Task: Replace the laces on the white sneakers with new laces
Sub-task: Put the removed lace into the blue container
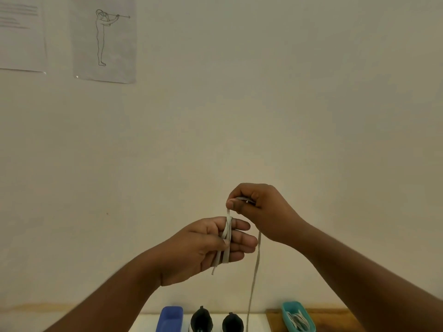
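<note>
Mostly air: both hands raised before a bare wall (287,92), well above the surface (148,322).
Lace (227,238): wound round left hand (203,245) fingers, which are straight.
Right hand (259,212): fingers pinching lace above; tail hangs down.
Bottom edge: sneakers (201,319), blue tray (171,317), teal tray (287,307) holding laces.
</note>
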`<state>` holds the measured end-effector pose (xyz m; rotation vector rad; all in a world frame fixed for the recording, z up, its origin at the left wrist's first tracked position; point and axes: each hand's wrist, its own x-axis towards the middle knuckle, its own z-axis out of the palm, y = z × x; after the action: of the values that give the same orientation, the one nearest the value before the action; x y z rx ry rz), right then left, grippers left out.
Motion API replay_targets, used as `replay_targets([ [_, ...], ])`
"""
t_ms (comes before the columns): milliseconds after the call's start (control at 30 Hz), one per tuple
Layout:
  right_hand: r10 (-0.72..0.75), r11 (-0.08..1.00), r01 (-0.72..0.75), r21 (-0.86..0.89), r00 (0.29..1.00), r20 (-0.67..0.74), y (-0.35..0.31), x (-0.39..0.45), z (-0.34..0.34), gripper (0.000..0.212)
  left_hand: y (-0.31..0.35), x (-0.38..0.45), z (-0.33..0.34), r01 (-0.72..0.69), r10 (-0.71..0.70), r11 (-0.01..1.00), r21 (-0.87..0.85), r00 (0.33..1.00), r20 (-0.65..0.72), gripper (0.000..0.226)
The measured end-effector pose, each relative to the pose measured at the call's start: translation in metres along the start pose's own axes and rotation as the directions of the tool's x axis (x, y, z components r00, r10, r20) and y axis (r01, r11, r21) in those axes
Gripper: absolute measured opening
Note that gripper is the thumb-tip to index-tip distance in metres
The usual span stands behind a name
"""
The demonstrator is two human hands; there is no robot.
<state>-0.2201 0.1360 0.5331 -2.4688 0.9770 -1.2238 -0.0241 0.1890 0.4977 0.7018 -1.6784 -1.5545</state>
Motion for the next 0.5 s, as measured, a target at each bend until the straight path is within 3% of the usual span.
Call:
replay_targets([
  [167,0.045,0.989,-0.045,0.138,0.999,0.001,0.016,0.004,0.006,0.012,0.002,-0.003,-0.001,-0.013,0.02,0.995,-0.098,0.998,0.066,0.049],
  [300,0.072,0.941,-0.087,0.327,0.996,0.057,0.024,-0.012,0.028,0.015,0.008,-0.001,0.001,-0.123,0.134,0.965,-0.232,0.991,0.028,0.05],
  [400,0.097,0.989,-0.117,0.096,0.977,0.19,0.024,-0.039,0.045,0.017,0.013,0.003,-0.006,-0.224,0.207,0.923,-0.312,0.975,-0.085,0.051],
  [500,0.033,0.999,-0.023,-0.033,0.948,0.317,0.01,-0.061,0.049,0.023,0.014,0.007,-0.02,-0.279,0.231,0.922,-0.268,0.953,-0.198,0.05],
])
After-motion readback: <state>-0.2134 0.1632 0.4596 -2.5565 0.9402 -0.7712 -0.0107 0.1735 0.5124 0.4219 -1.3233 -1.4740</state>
